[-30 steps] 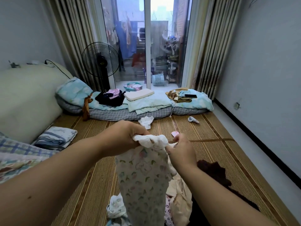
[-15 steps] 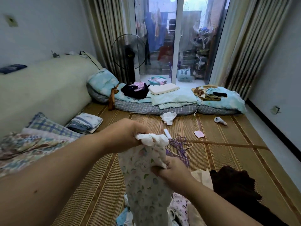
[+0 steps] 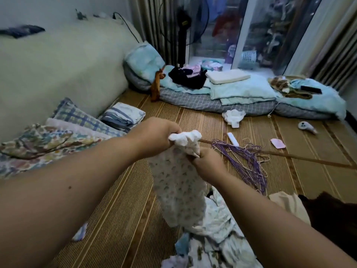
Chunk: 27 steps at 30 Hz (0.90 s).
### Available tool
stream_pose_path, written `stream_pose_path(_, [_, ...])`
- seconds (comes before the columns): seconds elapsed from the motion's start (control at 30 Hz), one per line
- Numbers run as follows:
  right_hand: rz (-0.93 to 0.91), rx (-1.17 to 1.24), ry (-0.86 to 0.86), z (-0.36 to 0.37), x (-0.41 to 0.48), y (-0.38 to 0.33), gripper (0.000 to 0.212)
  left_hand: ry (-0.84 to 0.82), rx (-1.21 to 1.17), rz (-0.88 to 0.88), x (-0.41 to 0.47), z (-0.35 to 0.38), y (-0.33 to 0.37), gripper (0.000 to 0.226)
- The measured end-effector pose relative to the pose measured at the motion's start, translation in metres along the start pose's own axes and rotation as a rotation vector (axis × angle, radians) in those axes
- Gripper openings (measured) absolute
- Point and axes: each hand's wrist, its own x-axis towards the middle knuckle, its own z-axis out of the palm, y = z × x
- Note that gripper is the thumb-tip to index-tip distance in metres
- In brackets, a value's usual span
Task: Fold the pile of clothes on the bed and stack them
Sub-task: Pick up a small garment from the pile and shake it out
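Head view: left hand (image 3: 154, 134) and right hand (image 3: 209, 165) both clenched around printed garment (image 3: 179, 190).

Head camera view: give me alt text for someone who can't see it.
The left hand and right hand grip the bunched top of a white floral-print garment, which hangs over the unfolded clothes pile on a woven mat. Purple hangers lie on the mat beyond the right hand; a folded stack sits far left beside a plaid pillow.
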Motion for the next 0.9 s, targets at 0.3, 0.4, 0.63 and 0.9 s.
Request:
stream_pose_path(0.3, [0.090,0.219,0.057,0.111,0.052,0.020,0.021,-0.003,0.071,0.221,0.002,0.054,-0.109,0.019])
stream_pose_path(0.4, [0.103,0.165,-0.058,0.158,0.045,0.049,0.026,-0.147,0.088,0.238,-0.022,0.100,-0.142,0.028])
stream_pose_path(0.63, [0.089,-0.121,-0.466,0.274,0.007,0.139,0.051,-0.462,-0.004,0.142,-0.093,0.230,-0.198,0.047])
stream_pose_path(0.9, [0.103,-0.179,-0.754,0.343,-0.061,0.183,0.076,-0.684,-0.147,0.012,-0.154,0.340,-0.201,0.031])
